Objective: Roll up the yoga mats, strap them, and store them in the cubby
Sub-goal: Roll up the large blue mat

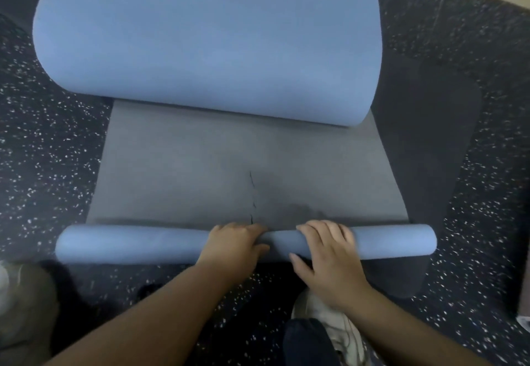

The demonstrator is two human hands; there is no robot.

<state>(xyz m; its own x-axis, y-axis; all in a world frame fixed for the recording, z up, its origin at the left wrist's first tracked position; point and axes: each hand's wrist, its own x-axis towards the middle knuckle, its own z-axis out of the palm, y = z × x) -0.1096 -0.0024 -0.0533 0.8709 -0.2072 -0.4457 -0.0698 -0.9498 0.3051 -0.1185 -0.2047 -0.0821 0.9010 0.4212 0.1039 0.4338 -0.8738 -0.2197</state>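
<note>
Keep your left hand (233,244) and right hand (327,246) pressing evenly, both curled over the middle of the thin blue roll (137,244), so the yoga mat (177,165) winds tight and its ends stay square. Beyond your knuckles its grey face lies flat on the speckled floor (51,142), and farther off its far end curls over in a large loose blue fold (206,39).

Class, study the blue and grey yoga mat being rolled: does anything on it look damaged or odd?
Yes. A thin, dark, broken line like a crack or tear runs across the grey inner face of the foam yoga mat, ending near the small blue roll by the left hand. The far end is curled over too.
</note>
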